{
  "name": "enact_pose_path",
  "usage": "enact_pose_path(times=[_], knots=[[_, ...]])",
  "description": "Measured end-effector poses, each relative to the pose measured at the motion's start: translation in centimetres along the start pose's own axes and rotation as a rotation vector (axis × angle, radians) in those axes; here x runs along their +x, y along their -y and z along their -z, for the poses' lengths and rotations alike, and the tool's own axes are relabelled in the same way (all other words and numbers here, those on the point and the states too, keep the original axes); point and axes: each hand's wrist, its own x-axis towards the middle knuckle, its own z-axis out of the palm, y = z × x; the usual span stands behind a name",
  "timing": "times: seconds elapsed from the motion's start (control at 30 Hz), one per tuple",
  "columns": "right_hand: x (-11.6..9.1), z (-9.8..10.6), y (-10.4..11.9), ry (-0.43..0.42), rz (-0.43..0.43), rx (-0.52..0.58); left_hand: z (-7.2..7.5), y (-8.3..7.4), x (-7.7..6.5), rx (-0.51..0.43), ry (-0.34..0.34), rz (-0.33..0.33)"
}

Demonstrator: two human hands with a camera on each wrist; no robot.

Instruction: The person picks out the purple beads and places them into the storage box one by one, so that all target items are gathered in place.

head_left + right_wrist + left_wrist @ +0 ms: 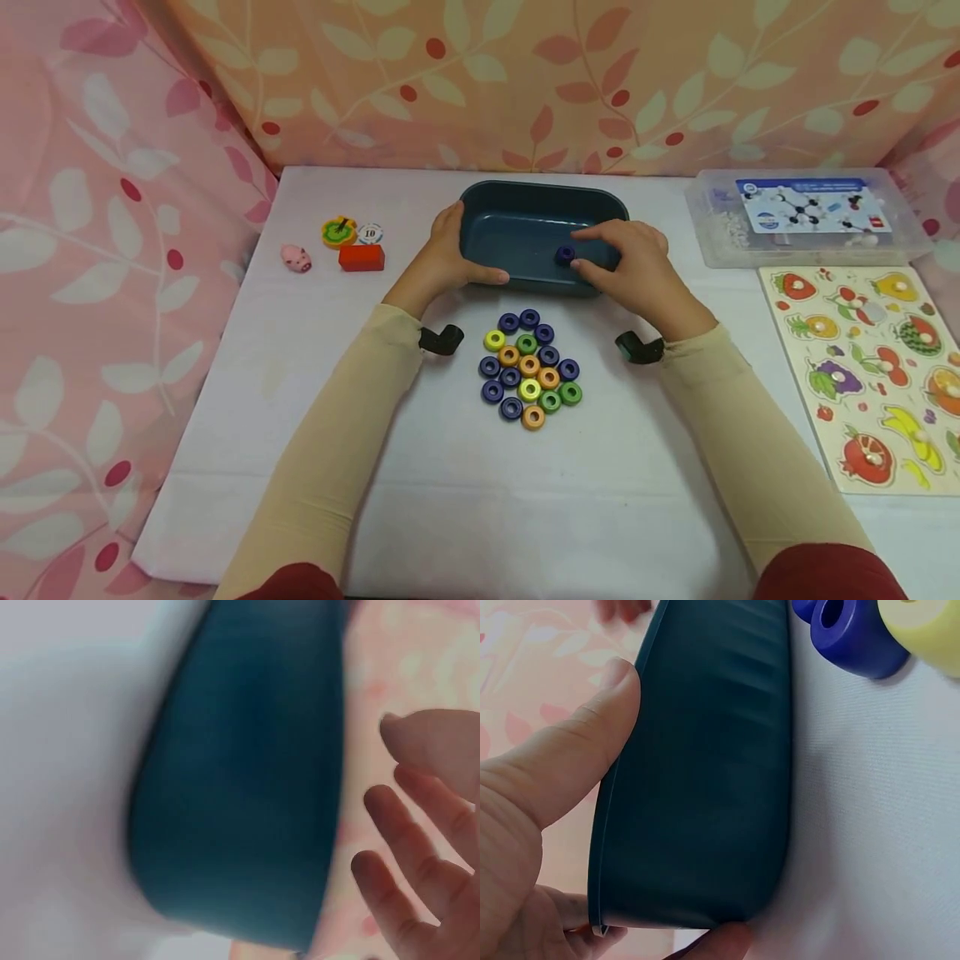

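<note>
Bracing the tub (517, 237) with my curled left grip (446, 257), I tend a dark blue ring (565, 255) inside, right grip (636, 267) parted, seemingly empty; next likely needs precision.

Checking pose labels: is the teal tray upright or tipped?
Upright: in the head view the teal tray opens upward, its inside showing; the left hand grips one end.

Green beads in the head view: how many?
3: one green bead in the upper part of the bead group, the second and third adjacent at its lower right. The right hand covers part of the tub; more could hide there.
</note>
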Motion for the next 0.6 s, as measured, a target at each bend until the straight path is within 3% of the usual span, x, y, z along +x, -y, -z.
enact_pose_path(times=[0.13,0.3,0.43,0.6], knots=[[-4.2,-0.1,1.4,0.028,0.122,0.093,0.2,0.1,0.0,0.011,-0.005,-0.008],[-7.9,-1.5,1.2,0.206,0.107,0.166,0.3,0.2,0.0,0.027,-0.015,-0.009],[-9.0,-2.8,0.6,0.292,0.089,0.186,0.2,0.3,0.1,0.018,-0.007,-0.013],[-9.0,-3.8,0.1,0.325,0.128,0.179,-0.1,0.3,0.2,0.003,-0.008,-0.009]])
